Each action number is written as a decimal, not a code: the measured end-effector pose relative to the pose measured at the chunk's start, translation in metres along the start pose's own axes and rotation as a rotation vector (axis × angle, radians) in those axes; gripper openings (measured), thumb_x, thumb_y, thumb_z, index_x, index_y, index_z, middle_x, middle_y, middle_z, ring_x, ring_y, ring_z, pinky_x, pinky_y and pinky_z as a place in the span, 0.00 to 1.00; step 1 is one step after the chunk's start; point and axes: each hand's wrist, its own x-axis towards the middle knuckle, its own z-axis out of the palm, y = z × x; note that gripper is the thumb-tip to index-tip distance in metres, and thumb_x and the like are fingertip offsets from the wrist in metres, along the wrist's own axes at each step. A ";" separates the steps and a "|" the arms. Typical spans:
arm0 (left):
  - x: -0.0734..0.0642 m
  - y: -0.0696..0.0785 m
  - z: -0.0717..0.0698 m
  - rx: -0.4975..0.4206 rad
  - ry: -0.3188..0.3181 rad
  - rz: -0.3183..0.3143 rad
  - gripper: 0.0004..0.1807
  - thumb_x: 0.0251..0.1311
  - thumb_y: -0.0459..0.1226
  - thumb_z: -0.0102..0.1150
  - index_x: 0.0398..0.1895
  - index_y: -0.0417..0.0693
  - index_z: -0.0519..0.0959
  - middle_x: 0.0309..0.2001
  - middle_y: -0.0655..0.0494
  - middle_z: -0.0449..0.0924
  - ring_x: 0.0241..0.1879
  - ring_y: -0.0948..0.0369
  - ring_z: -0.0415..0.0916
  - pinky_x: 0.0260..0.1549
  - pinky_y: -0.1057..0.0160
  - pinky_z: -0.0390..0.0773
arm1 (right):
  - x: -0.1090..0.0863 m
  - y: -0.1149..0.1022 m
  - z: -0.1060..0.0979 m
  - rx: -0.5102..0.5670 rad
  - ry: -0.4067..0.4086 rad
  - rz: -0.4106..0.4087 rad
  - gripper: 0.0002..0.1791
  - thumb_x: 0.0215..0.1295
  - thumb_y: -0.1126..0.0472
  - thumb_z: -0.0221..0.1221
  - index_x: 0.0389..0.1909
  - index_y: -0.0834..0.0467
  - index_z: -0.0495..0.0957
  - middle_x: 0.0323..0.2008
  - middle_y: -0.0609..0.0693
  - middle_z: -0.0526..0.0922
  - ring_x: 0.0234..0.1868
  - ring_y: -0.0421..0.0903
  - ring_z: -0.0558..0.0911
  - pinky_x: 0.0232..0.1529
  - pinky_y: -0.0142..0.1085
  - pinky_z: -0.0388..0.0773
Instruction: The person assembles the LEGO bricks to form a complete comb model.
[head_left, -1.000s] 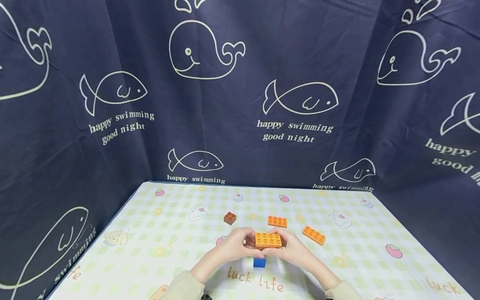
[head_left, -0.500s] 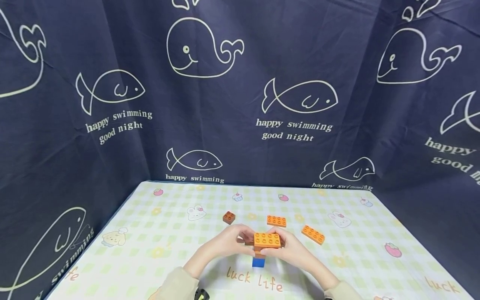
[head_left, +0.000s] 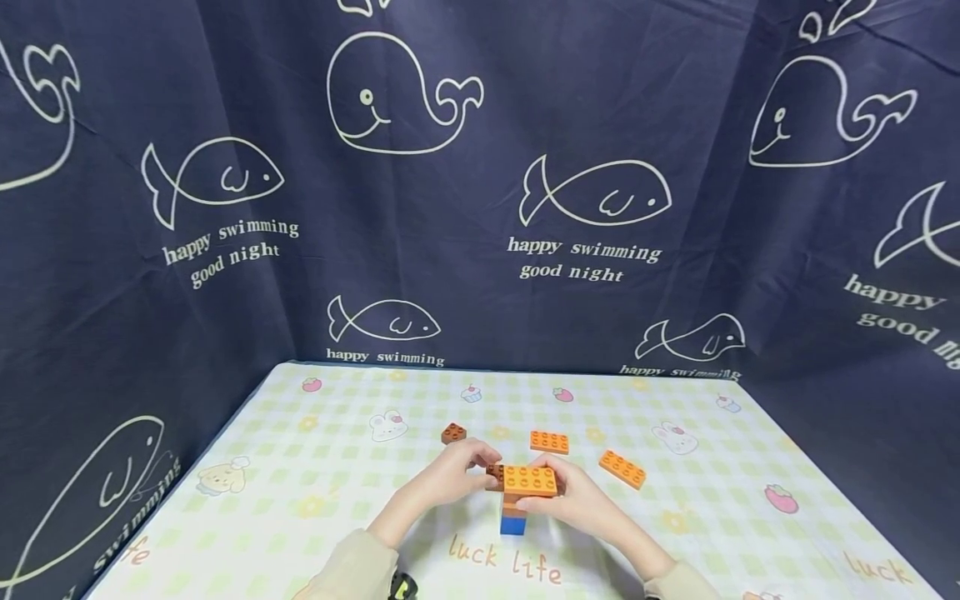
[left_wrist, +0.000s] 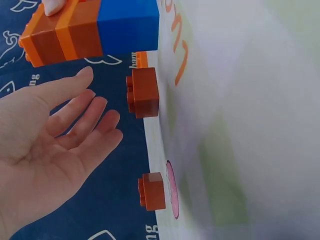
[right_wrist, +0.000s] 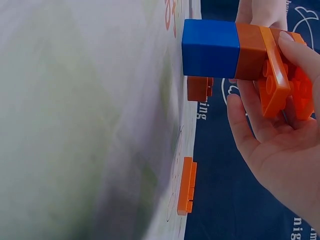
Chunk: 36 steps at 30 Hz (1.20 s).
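Observation:
A stack of toy building bricks stands at the front middle. A blue brick (head_left: 513,525) forms its base, brown and orange bricks follow, and a flat orange brick (head_left: 529,480) tops it. My right hand (head_left: 576,498) grips the stack's upper part from the right, its thumb on the near side in the right wrist view. My left hand (head_left: 456,473) hovers to the left with relaxed fingers, apart from the stack and holding nothing. A brown brick (left_wrist: 145,92) sits on the table just behind the stack, partly hidden in the head view.
Another brown brick (head_left: 453,432) lies farther back on the left. Two flat orange bricks, one straight (head_left: 550,442) and one slanted (head_left: 622,469), lie behind and to the right. A checked cloth covers the table (head_left: 315,533); dark curtains (head_left: 480,267) stand around it.
My left hand has come away from the stack and moved left, its fingers loosening. The right hand keeps its grip. The view has shifted slightly.

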 end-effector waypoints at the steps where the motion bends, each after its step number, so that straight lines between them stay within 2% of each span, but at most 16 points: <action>1: 0.001 0.000 0.000 0.004 0.005 -0.009 0.14 0.55 0.36 0.64 0.45 0.41 0.78 0.44 0.52 0.81 0.44 0.58 0.77 0.50 0.61 0.77 | 0.000 0.000 0.000 0.004 -0.002 -0.003 0.21 0.56 0.55 0.66 0.46 0.60 0.72 0.39 0.52 0.81 0.36 0.39 0.81 0.39 0.29 0.78; 5: 0.007 0.002 0.000 0.023 0.006 -0.039 0.15 0.56 0.37 0.63 0.46 0.41 0.78 0.45 0.51 0.80 0.45 0.57 0.76 0.48 0.60 0.77 | 0.001 0.000 0.000 0.004 -0.006 -0.003 0.21 0.56 0.55 0.66 0.46 0.60 0.72 0.40 0.52 0.81 0.37 0.40 0.81 0.40 0.29 0.78; 13: 0.016 0.001 0.001 0.102 -0.045 -0.097 0.17 0.54 0.38 0.66 0.46 0.41 0.79 0.44 0.52 0.79 0.43 0.58 0.76 0.44 0.65 0.77 | 0.003 0.002 -0.001 -0.019 0.007 -0.019 0.21 0.55 0.54 0.66 0.46 0.58 0.72 0.40 0.51 0.80 0.36 0.39 0.80 0.39 0.29 0.78; 19: 0.017 -0.001 0.003 0.139 -0.072 -0.112 0.20 0.47 0.35 0.70 0.45 0.39 0.80 0.41 0.52 0.81 0.40 0.60 0.75 0.42 0.65 0.76 | 0.003 0.001 0.000 -0.002 0.001 -0.027 0.21 0.55 0.55 0.67 0.45 0.59 0.72 0.39 0.51 0.80 0.36 0.39 0.80 0.39 0.29 0.78; 24: 0.015 -0.003 0.005 0.136 -0.089 -0.143 0.19 0.46 0.34 0.70 0.44 0.40 0.80 0.40 0.53 0.80 0.38 0.62 0.73 0.41 0.65 0.76 | 0.001 0.002 0.001 -0.010 0.003 -0.043 0.20 0.55 0.55 0.66 0.45 0.60 0.72 0.38 0.51 0.80 0.36 0.38 0.79 0.38 0.29 0.78; 30: 0.014 -0.005 0.008 0.146 -0.092 -0.150 0.20 0.46 0.34 0.70 0.45 0.40 0.80 0.39 0.54 0.80 0.37 0.64 0.74 0.42 0.66 0.77 | 0.000 0.002 0.002 -0.012 0.011 -0.025 0.21 0.54 0.54 0.67 0.45 0.59 0.72 0.38 0.50 0.80 0.36 0.38 0.80 0.39 0.29 0.78; 36: 0.016 -0.008 0.013 0.144 -0.074 -0.136 0.17 0.47 0.33 0.69 0.43 0.41 0.80 0.36 0.56 0.79 0.34 0.65 0.73 0.37 0.68 0.77 | -0.001 0.005 0.001 -0.032 0.019 -0.039 0.21 0.54 0.53 0.67 0.44 0.58 0.73 0.39 0.50 0.80 0.36 0.38 0.79 0.39 0.29 0.78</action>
